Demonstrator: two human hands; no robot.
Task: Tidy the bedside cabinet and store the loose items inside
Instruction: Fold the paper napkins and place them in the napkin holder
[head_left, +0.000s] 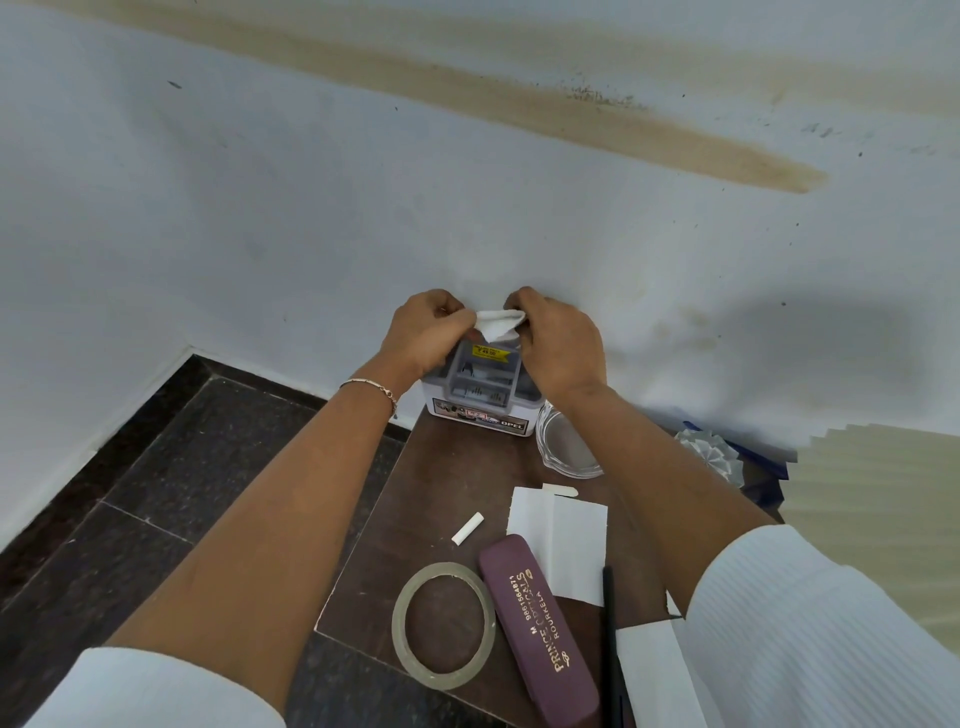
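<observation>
1. Bedside cabinet (452, 483): dark brown top, set in the corner against the wall, loose items still lying on it.
2. Near edge: clear tape roll (400, 626) lying flat; just beside it, a maroon spectacle case (537, 634) and a black pen (609, 613).
3. Middle: white paper sheets (561, 540), their lower edge tucked under the case; a chalk stub (467, 528) lies apart to their left.
4. Back: grey-and-white organiser box (480, 400) with a yellow price sticker; a glass dish (566, 447) stands just beside it.
5. Above the box: left hand (423, 332) and right hand (558, 348), fingers curled, each pinching one end of a crumpled white wad (496, 325).
6. Behind: pale wall (311, 208) with a brown stain.
</observation>
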